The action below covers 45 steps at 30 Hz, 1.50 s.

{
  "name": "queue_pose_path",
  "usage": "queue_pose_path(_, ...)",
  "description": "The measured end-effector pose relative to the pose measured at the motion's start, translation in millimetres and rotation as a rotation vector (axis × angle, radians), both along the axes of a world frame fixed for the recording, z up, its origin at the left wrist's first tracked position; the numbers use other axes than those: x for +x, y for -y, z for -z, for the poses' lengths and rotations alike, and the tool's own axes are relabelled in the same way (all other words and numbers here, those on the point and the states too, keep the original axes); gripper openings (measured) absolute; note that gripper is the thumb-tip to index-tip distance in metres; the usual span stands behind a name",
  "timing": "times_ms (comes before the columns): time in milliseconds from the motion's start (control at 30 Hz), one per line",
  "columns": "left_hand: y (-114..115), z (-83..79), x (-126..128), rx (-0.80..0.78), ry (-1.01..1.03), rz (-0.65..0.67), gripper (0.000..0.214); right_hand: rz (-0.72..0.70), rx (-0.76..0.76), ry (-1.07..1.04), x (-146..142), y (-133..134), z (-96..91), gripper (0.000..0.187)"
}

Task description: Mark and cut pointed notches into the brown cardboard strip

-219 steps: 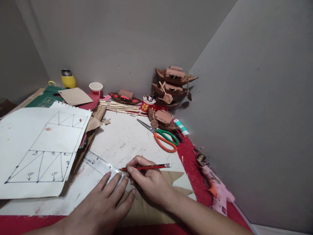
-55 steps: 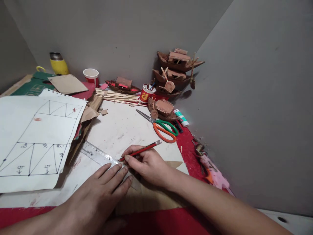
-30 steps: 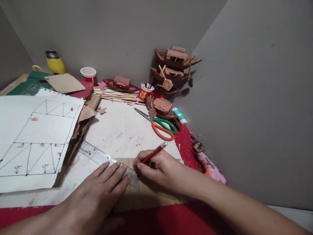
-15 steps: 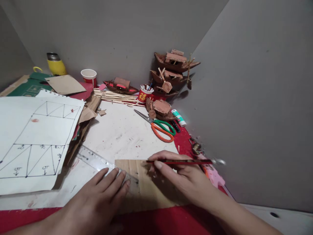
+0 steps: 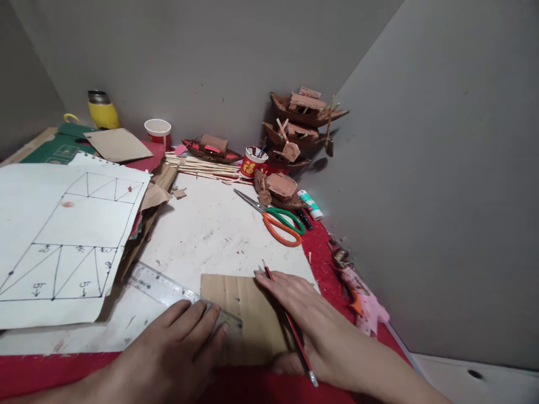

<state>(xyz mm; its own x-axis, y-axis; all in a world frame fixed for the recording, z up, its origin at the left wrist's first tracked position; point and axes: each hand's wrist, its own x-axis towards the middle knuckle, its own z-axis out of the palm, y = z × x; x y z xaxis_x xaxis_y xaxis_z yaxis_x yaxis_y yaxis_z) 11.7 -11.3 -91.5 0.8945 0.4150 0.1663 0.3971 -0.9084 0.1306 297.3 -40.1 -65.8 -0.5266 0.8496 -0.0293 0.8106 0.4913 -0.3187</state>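
Note:
A brown cardboard piece [image 5: 248, 317] lies flat at the near edge of the white board [image 5: 210, 230]. My left hand [image 5: 177, 350] presses flat with spread fingers on a clear plastic ruler [image 5: 168, 287] whose right end overlaps the cardboard. My right hand [image 5: 314, 328] rests on the cardboard's right side with fingers stretched forward. A red pencil [image 5: 290, 325] runs along that hand, tip pointing away, held loosely between the fingers.
A large sheet with a drawn pattern [image 5: 63, 235] lies left. Orange and green scissors [image 5: 278, 221], a glue stick [image 5: 311, 205], a red cup [image 5: 251, 163], wooden sticks [image 5: 202, 167] and model boats [image 5: 301, 132] sit behind. A grey wall [image 5: 442, 185] stands close right.
The right hand stopped drawing at the ruler, swung the pencil round and laid itself flat on the cardboard, which now shows uncovered. The left hand stayed on the ruler.

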Motion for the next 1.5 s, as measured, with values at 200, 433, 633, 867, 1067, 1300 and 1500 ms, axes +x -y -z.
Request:
queue_pose_path(200, -5, -0.1, -7, -0.071, 0.02, -0.082, 0.063, 0.07, 0.034, 0.096, -4, 12, 5.3, 0.115)
queue_pose_path(433, -23, -6.1, -20, -0.046, -0.035, -0.218, 0.072, 0.248, 0.24, 0.147, -8, 13, 21.4, 0.113)
queue_pose_path(633, -36, -7.6, -22, -0.061, -0.013, -0.326, 0.076, 0.281, 0.264, 0.13, -5, 19, 19.5, 0.108)
queue_pose_path(867, -45, -11.6, -19, 0.013, -0.01, -0.425, 0.049, 0.306, 0.312, 0.109, 2, 26, 23.7, 0.09)
queue_pose_path(1067, -44, -15.0, -18, 0.014, -0.01, -0.351, 0.03, 0.375, 0.319, 0.14, 4, 27, 25.6, 0.075)
queue_pose_path(1300, -40, -14.8, -22, -0.081, 0.138, -0.386, 0.027, 0.478, 0.333, 0.036, -6, 23, 27.8, 0.056)
queue_pose_path(1500, -35, -19.6, -20, -0.207, 0.258, -0.397, 0.033, 0.455, 0.224, -0.153, -29, 25, 19.5, 0.037)
